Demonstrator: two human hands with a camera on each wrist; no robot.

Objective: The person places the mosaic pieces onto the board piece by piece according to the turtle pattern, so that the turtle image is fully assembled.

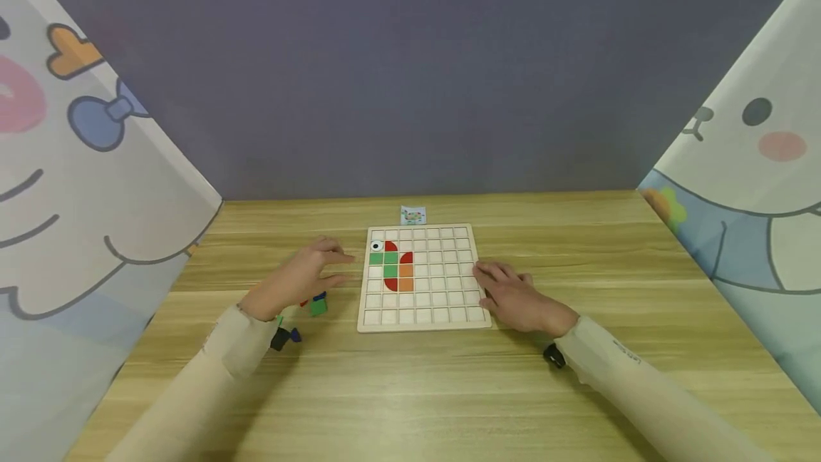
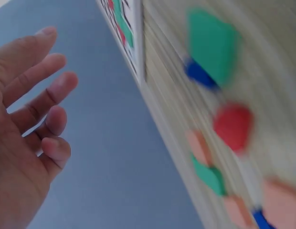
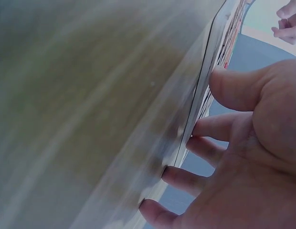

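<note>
Left of middle, the left hand (image 1: 306, 271) is wide, empty; the loose right hand (image 1: 515, 298) should steady the board (image 1: 440, 299).

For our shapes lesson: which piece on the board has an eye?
The white piece, left of the topmost red piece: it alone bears a dark dot; the board's other pieces are plain red, green or orange.

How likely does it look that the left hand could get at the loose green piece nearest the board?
Probably yes: the left hand looks empty and close by, and nothing visible covers the green piece, though a blue piece sits beside it.
</note>
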